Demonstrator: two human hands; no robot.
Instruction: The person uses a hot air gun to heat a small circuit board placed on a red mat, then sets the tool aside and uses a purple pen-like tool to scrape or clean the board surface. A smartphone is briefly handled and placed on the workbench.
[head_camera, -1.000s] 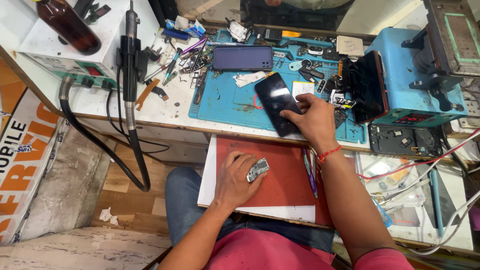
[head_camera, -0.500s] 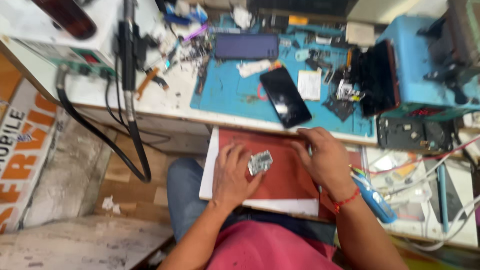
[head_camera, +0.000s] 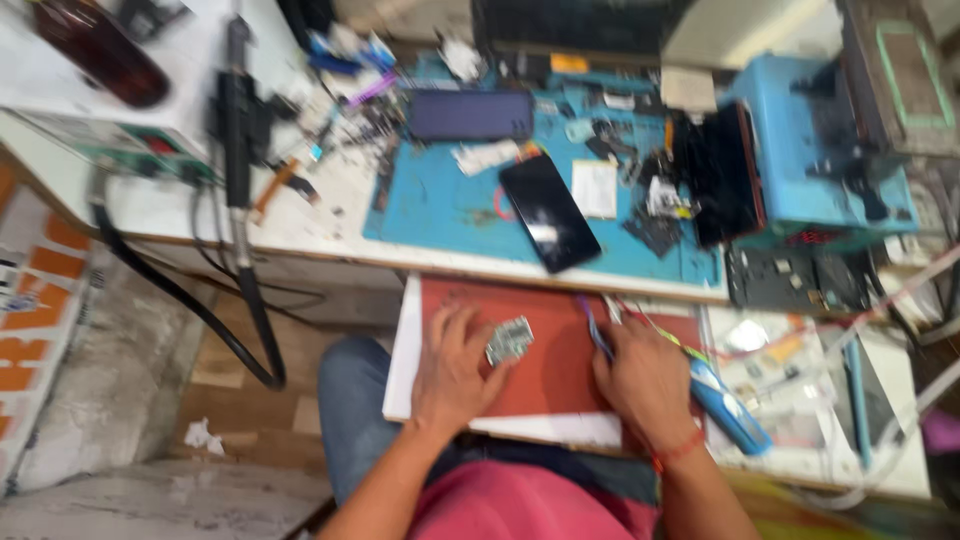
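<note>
Small silvery circuit board (head_camera: 509, 340) lies on the red mat (head_camera: 560, 370), pinned by the left hand's (head_camera: 455, 372) fingertips; the right hand (head_camera: 648, 378) rests empty beside. Loosely held, it could slide off.

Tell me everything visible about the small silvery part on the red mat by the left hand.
The small circuit board is a flat, roughly rectangular piece, silvery grey with a patchwork of pale metal-looking sections; blur hides finer detail. It lies flat and slightly skewed on the red mat, near the mat's middle, below the edge of the bench. The left hand rests on the mat beside it, and its thumb and fingertips seem to touch the board's left edge. The right hand lies apart from it, further right.
</note>
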